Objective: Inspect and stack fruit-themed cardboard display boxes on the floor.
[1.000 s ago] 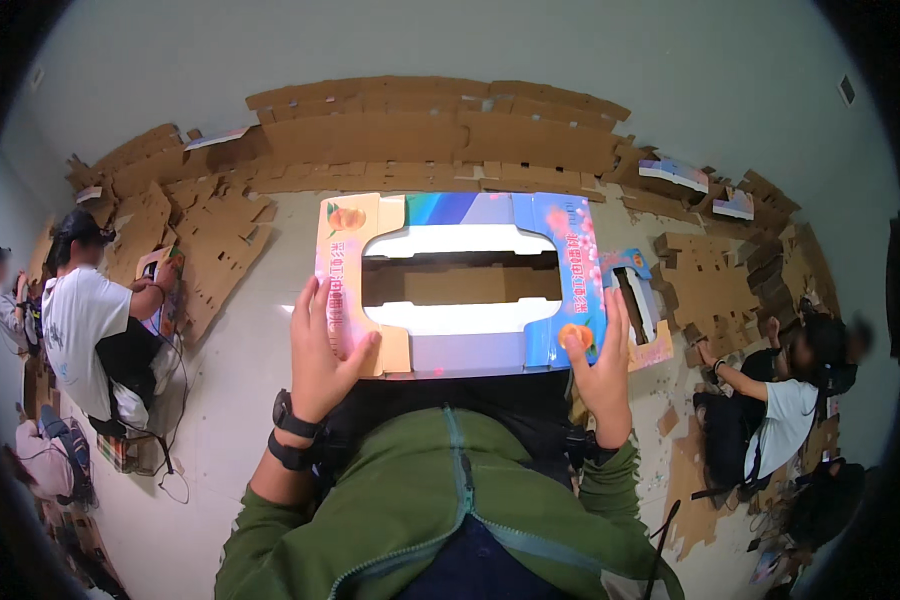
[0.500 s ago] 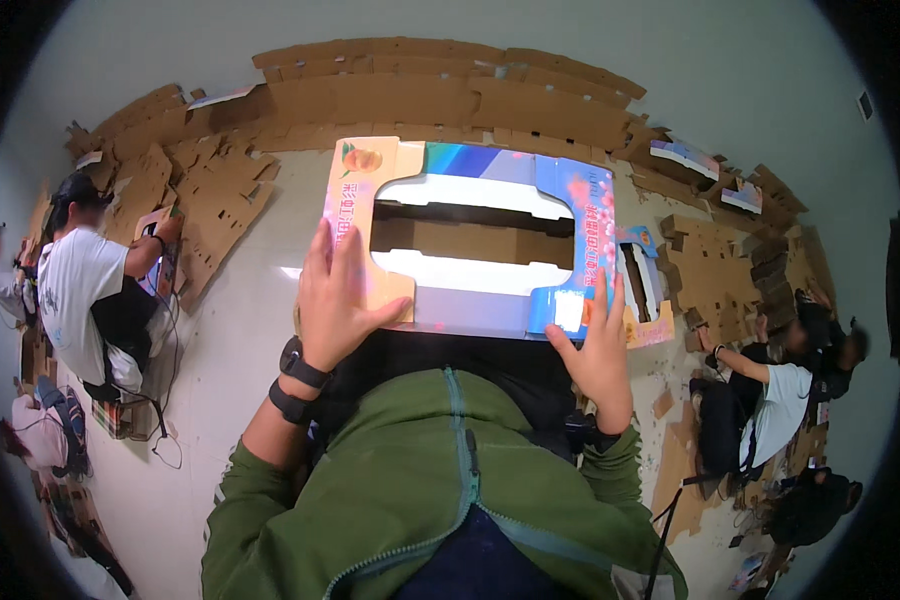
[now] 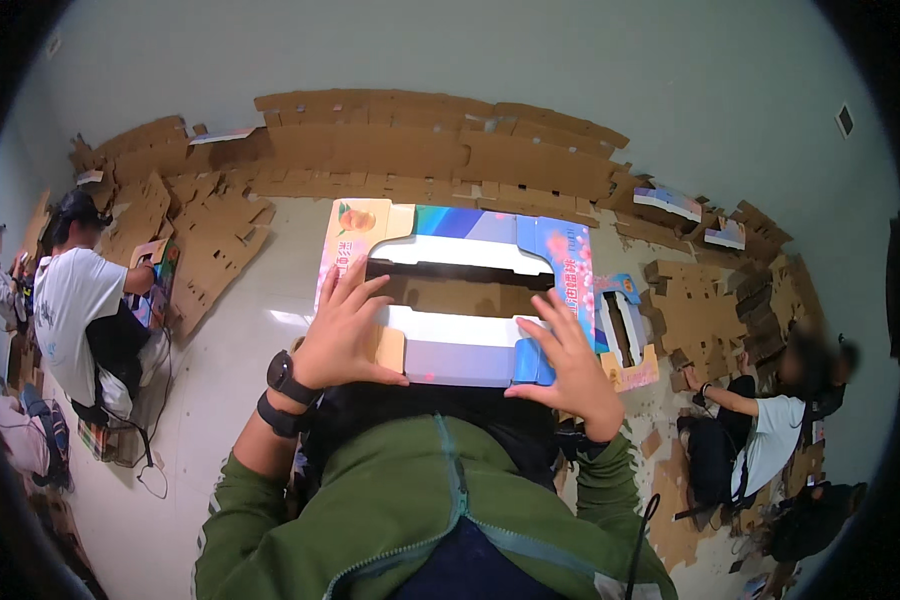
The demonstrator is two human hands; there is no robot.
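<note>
A pale floor (image 3: 240,330) is seen, ringed along the far wall by stacks of brown corrugated cardboard (image 3: 440,150). Nearest the camera, a green jacket (image 3: 420,510) fills the lower frame. Just beyond it, a flat printed carton blank (image 3: 460,255) is held over the lap, brightly coloured, with a long cut-out window in its middle. The left hand (image 3: 345,335) is laid spread and flat on the near left panel, and the right hand (image 3: 565,365) is pressed, fingers splayed, on the near right edge. The carton is judged light and thin, stiff along its panels but ready to bend at the creases; it is best taken at the outer edges. Further off, seated people (image 3: 80,300) are seen at both sides among loose cardboard.
</note>
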